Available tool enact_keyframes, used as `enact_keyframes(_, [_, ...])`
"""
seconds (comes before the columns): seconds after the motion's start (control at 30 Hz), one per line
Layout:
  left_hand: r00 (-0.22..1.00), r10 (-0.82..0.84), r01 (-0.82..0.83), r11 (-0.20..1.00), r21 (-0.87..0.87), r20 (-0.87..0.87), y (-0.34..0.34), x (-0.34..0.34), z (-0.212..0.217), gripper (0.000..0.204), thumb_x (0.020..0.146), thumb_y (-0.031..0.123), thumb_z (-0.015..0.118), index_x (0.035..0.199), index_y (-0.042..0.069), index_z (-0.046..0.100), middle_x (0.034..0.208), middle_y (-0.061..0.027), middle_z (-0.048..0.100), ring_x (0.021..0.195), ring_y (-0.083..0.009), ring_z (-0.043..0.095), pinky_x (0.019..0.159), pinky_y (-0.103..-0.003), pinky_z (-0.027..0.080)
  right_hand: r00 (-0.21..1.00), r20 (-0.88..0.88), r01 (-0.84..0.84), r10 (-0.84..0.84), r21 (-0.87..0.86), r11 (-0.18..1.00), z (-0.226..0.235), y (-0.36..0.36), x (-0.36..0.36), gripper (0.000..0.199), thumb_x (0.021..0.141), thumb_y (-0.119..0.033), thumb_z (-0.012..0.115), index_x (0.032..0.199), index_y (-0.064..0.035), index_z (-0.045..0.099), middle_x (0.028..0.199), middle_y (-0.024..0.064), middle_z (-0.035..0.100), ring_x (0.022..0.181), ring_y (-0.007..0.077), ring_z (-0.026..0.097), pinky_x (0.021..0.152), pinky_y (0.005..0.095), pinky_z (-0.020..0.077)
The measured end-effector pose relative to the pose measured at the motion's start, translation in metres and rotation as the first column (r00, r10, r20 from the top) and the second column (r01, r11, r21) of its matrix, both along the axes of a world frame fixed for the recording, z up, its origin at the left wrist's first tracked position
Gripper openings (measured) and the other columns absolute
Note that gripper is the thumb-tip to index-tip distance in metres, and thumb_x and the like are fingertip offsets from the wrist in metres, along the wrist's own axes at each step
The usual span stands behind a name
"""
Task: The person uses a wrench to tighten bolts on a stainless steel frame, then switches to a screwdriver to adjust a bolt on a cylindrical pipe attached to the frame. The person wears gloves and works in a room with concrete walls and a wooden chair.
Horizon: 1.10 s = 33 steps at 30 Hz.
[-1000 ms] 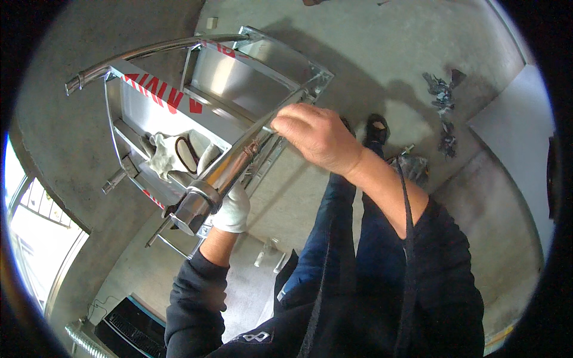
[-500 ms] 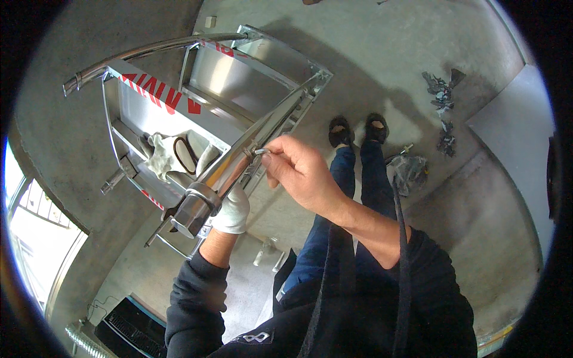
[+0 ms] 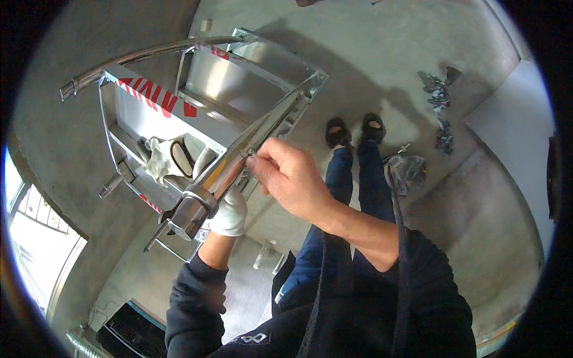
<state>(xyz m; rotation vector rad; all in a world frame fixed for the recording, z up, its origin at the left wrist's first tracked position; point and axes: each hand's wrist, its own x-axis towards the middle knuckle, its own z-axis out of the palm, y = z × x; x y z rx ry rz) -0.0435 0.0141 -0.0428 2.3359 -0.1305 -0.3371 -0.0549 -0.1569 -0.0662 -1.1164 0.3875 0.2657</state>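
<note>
A shiny metal pipe (image 3: 227, 173) slants across the side of a metal frame, with a wide collar (image 3: 200, 200) near its lower end. My left hand (image 3: 230, 215), in a white glove, grips the pipe from beneath; its fingertips are hidden behind the metal. Bare, my right hand (image 3: 287, 177) is closed in a pinch at the pipe's upper part. Between thumb and forefinger sits a small metal piece (image 3: 245, 153), mostly covered and too small to name, against the pipe.
Red-and-white marked panels (image 3: 156, 98) span the metal frame (image 3: 262, 65). Pale work gloves (image 3: 160, 156) lie on it. A clear plastic bag (image 3: 407, 173) rests on the floor by my feet, with dark scraps (image 3: 440, 98) farther right. A black box-shaped thing (image 3: 132, 330) stands at lower left.
My right hand has shifted a little left and nearer the pipe, and the bright small metal piece in its pinch is now less visible. My left hand keeps its hold.
</note>
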Motion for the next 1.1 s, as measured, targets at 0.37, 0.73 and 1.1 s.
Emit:
enact_keyframes(0.37, [0.996,-0.026,0.021,0.998,0.055,0.09,0.0,0.0,-0.001,0.039,0.096,0.035,0.049,0.113,0.003,0.062,0.117,-0.0114,0.059,0.11,-0.024,0.056,0.097,-0.038,0.041,0.994,-0.111,-0.008,0.018,0.095,0.995,0.004,-0.003,0.001,0.016,0.096,-0.012,0.05,0.087,-0.0002,0.054,0.057,0.0015,0.051,0.051,0.0077,0.049,0.048,0.0248,0.0381])
enact_keyframes(0.73, [0.994,0.026,-0.035,0.996,0.078,0.108,0.01,-0.004,-0.01,0.054,0.095,0.037,0.052,0.131,-0.003,0.042,0.128,-0.0137,0.05,0.117,-0.0238,0.05,0.1,-0.037,0.039,0.992,-0.121,-0.031,0.043,0.1,0.995,0.002,-0.001,0.006,0.016,0.095,-0.011,0.05,0.083,-0.0001,0.054,0.055,0.0017,0.05,0.048,0.0072,0.047,0.045,0.0246,0.0366])
enact_keyframes(1.1, [0.985,0.062,-0.073,0.995,0.061,0.161,-0.004,-0.001,-0.006,0.057,0.095,0.039,0.051,0.132,-0.003,0.04,0.13,-0.0136,0.048,0.119,-0.0243,0.048,0.101,-0.037,0.037,0.967,0.254,0.087,0.036,-0.455,0.886,-0.016,0.011,-0.001,0.011,0.087,-0.007,0.058,0.081,-0.003,0.05,0.058,0.0139,0.056,0.051,0.0302,0.058,0.047,0.0372,0.0437])
